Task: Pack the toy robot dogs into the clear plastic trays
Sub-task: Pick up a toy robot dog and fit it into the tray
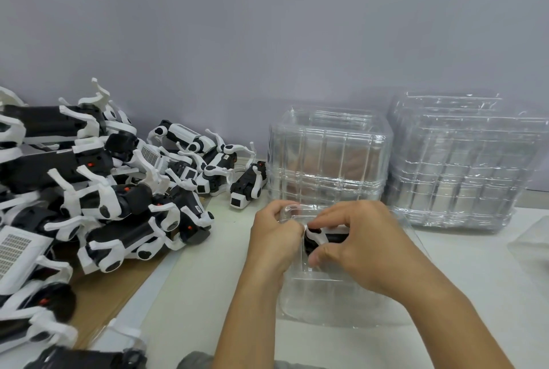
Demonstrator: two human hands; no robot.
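A black-and-white toy robot dog (322,236) lies in the clear plastic tray (326,297) on the white table in front of me. My right hand (353,242) curls over the dog from the right, thumb and fingers pinching it. My left hand (274,236) grips the tray's left rim, with its fingertips at the dog's left end. Most of the dog is hidden under my fingers. A big heap of toy robot dogs (98,190) lies to the left.
Two tall stacks of clear trays stand at the back, one in the middle (326,157) and one at the right (463,166). The heap partly rests on brown cardboard (110,291). Another clear tray edge (531,245) shows at far right. A grey wall closes off the back.
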